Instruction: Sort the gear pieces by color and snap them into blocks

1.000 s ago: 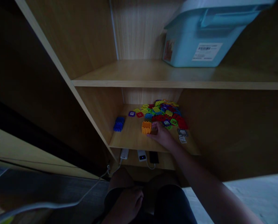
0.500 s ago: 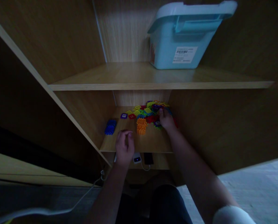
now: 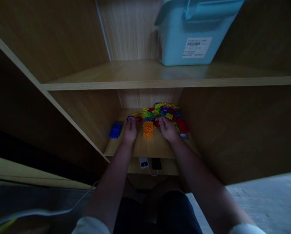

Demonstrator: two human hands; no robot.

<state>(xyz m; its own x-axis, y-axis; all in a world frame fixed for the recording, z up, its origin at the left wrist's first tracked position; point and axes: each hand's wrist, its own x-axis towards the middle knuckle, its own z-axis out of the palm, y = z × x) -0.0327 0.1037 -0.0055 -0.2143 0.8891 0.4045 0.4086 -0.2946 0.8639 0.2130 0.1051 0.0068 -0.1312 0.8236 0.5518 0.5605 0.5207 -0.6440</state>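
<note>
On the lower shelf (image 3: pixel 157 148) lies a heap of coloured interlocking plastic tiles (image 3: pixel 163 113). In front of the heap stands an orange stack of tiles (image 3: pixel 148 129), and a blue stack (image 3: pixel 115 130) sits at the far left. My left hand (image 3: pixel 130 130) reaches in left of the orange stack, its fingertips at a purple tile (image 3: pixel 129 118) and a red one. My right hand (image 3: pixel 167 128) rests right of the orange stack, fingers curled on red tiles at the heap's near edge. Whether either hand grips a tile is hidden in the dim light.
A pale blue lidded storage box (image 3: pixel 194 32) with a barcode label stands on the upper shelf (image 3: pixel 125 78). Below the lower shelf lie a white device (image 3: pixel 143 162) with a cable and a black device (image 3: pixel 156 163). Wooden side panels close the shelf in on both sides.
My left hand has come up from my lap and reached onto the shelf to the tiles left of the orange stack. My right hand moved from the orange stack into the heap, then back to its near edge.
</note>
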